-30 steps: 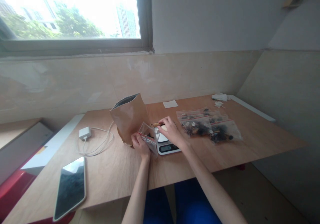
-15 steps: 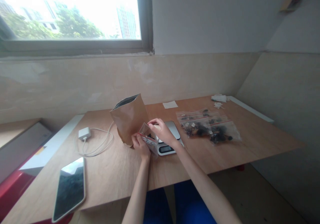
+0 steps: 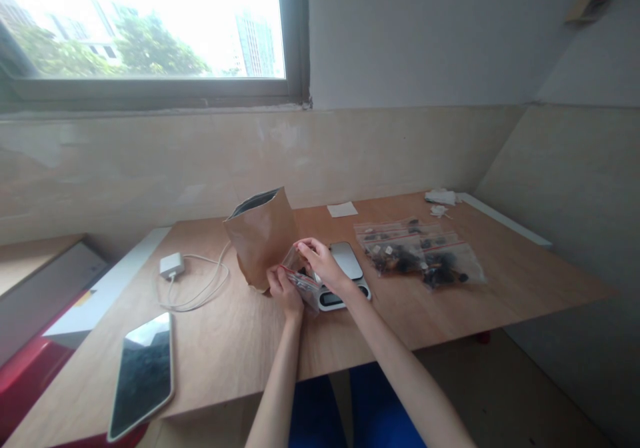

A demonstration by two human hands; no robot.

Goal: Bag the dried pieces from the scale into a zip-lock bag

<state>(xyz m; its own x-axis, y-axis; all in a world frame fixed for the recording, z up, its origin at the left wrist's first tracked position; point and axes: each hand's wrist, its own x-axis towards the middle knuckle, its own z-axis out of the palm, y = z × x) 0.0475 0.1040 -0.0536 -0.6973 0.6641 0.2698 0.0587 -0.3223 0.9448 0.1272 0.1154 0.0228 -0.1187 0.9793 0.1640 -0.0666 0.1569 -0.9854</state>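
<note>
A clear zip bag [image 3: 306, 289] with a red seal line is gripped between my two hands, in front of a brown paper bag [image 3: 261, 235]. My left hand [image 3: 284, 291] pinches its near left edge. My right hand [image 3: 320, 261] has its fingers closed at the bag's upper edge; whether they also hold something small is hidden. Dark bits show inside the clear bag. Just to the right, partly under my right hand, lies a white kitchen scale [image 3: 347, 265] with a grey plate and a dark display. The paper bag stands upright with its top open.
Several filled clear zip bags [image 3: 400, 258] lie to the right of the scale. A tablet [image 3: 143, 375] rests at the front left, near a white charger [image 3: 171, 265] with its cable. White paper [image 3: 343, 209] and crumpled tissue [image 3: 440, 198] lie towards the back. The table's front edge is close to my forearms.
My right hand has shifted slightly at the clear bag's upper edge. My left hand keeps its hold. The whole view has moved a little; the other things stay where they were.
</note>
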